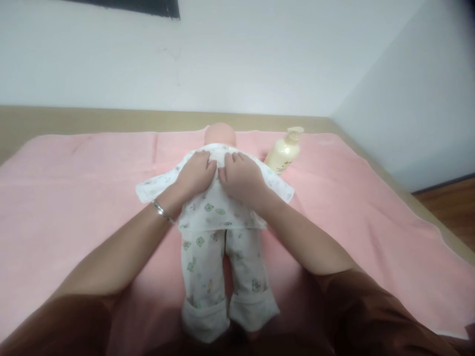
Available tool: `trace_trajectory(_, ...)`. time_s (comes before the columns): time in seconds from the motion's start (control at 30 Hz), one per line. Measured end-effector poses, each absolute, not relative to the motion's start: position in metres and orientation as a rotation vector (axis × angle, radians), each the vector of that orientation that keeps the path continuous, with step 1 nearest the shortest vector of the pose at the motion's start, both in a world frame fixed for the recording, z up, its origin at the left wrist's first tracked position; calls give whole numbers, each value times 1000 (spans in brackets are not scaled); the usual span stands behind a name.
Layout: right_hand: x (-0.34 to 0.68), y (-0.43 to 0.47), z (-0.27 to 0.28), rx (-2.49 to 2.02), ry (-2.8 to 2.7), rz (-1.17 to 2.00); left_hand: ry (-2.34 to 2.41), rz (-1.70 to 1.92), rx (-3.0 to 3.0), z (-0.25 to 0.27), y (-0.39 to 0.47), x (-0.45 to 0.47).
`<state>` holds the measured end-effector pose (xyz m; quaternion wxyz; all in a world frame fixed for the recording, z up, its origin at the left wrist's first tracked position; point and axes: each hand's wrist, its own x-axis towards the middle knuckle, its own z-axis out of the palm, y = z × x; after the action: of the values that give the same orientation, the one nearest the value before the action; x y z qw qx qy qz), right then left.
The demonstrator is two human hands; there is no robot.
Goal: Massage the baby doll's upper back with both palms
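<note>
A baby doll in a white printed shirt (218,210) and matching trousers (204,267) lies stretched out, its bald head (220,134) at the far end. No facial features show on the head. The trouser cuffs are folded up, and both sleeves spread sideways. My left hand (196,173) rests on the left part of the upper shirt, fingers laid on the cloth. Beside it, my right hand (241,175) rests on the right part, fingers slightly bent. The two thumbs are close together over the middle. A silver bracelet (162,210) circles my left wrist.
A pale yellow pump bottle (285,153) stands tilted in view, right of the doll's head. Under everything lies a pink cloth (92,198) on a tan surface (92,116). White walls rise behind and at the right; wooden floor (452,207) shows beyond the right edge.
</note>
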<state>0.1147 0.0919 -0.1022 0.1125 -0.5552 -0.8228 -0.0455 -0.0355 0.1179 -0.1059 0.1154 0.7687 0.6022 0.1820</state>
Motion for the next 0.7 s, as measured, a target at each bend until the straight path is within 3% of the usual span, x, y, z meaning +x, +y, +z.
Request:
trace_trajectory(0.17,107,72,-97,-1436,-2578,-177,1702,672,2218,-117,130,-41)
trace_trajectory(0.33,114,94,-95,-1513,-2464,180,1759,630,2335,-120,124,-35)
trace_trajectory(0.53,122,121,-108,-1646,-2310,358,1789,646,2527,-127,89,-16)
trace_trajectory(0.7,121,114,-107,-1669,-2345,153,1699,631,2366,-123,94,-17)
